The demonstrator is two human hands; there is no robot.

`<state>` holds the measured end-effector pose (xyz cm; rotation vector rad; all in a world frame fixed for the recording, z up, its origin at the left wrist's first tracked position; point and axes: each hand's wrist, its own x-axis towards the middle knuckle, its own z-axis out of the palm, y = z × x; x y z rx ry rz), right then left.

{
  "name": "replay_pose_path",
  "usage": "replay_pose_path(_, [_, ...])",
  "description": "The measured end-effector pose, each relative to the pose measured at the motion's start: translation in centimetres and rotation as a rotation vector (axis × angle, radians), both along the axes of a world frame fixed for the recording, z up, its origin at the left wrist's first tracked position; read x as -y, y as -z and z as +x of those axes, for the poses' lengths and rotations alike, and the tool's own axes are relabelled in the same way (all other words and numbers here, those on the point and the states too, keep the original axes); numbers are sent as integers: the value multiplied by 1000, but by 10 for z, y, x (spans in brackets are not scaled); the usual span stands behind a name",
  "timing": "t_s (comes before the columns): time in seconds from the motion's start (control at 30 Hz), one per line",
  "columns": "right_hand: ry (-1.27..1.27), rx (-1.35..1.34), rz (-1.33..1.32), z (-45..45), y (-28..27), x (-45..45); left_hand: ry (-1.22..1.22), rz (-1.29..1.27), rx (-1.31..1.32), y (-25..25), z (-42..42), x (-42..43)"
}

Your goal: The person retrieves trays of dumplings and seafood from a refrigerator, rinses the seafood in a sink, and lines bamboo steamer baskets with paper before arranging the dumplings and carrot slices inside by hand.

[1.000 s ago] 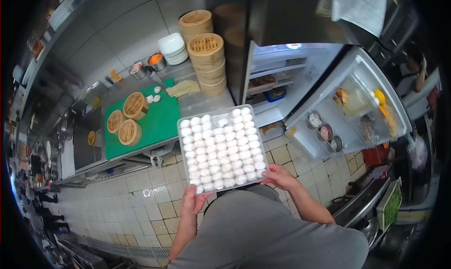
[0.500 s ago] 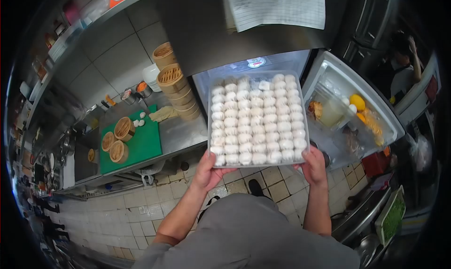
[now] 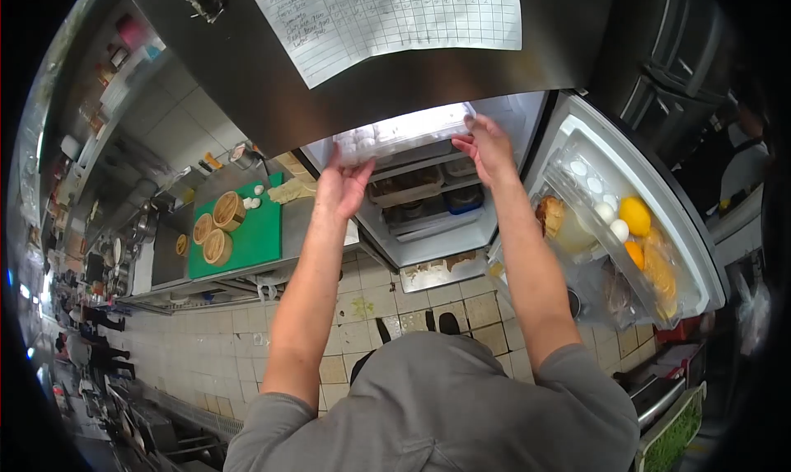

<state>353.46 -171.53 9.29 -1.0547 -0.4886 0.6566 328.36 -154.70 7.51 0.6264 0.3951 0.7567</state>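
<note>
A clear plastic tray of small white buns (image 3: 367,136) lies in the upper part of the open fridge, its far side washed out by the bright light. My left hand (image 3: 344,188) grips the near left corner, fingers under the rim and thumb at the side. At the near right corner, my right hand (image 3: 489,149) holds the edge between thumb and fingers. Beneath the tray, lower fridge shelves (image 3: 412,184) carry several food containers. The fridge door (image 3: 700,250) stands open to the right, with eggs (image 3: 611,217) and yellow and orange items in its racks.
At left, a steel counter bears a green cutting board (image 3: 262,243) with bamboo steamers (image 3: 228,212) and a few white buns. A handwritten sheet (image 3: 395,19) hangs on the fridge front above my hands. A tray of greens (image 3: 671,439) is at lower right. People stand far left.
Both hands have carried the tray forward, away from my body, into the fridge. It was held out in front of the opening before. The lower shelves are now visible under it.
</note>
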Motion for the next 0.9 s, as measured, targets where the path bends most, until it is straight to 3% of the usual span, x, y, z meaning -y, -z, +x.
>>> replay_pose_path(0.07, [159,-137,304,-19,25,-6,-66,-4,-8,25,-10,3])
replay_pose_path(0.1, [222,-76,336,-18,60,-10,-88,-7,-87,41,-23,22])
replay_pose_path(0.17, [66,-174,146,-28,120,6,-44,44,-208,78,-63,62])
replay_pose_path(0.23, [-59,-133,-212,-17,195,-7,73,69,-329,137,-111,93])
replay_pose_path(0.27, [-23,-43,-331,-24,224,-15,136,32,-402,164,-151,107])
replay_pose_path(0.33, [3,87,-468,-21,254,-37,-60,-176,-665,192,-221,151])
replay_pose_path(0.4, [157,827,-601,-12,280,-67,-190,-304,-813,183,-282,187])
replay_pose_path(0.43, [238,936,-624,-27,253,-69,-213,-313,-814,180,-308,200])
replay_pose_path(0.47, [189,941,-588,18,278,-115,-310,-338,-798,210,-277,195])
replay_pose_path(0.6, [79,1271,-858,36,290,-153,-452,-345,-761,192,-300,223])
replay_pose_path(0.67, [78,1291,-935,50,309,-171,-468,-339,-732,185,-302,232])
replay_pose_path(0.73, [251,1096,-827,40,296,-177,-459,-332,-702,181,-301,229])
replay_pose_path(0.8, [332,822,-600,51,321,-180,-408,-309,-651,179,-306,234])
replay_pose_path(0.9, [243,793,-513,5,309,-119,-358,-335,-540,172,-303,222])
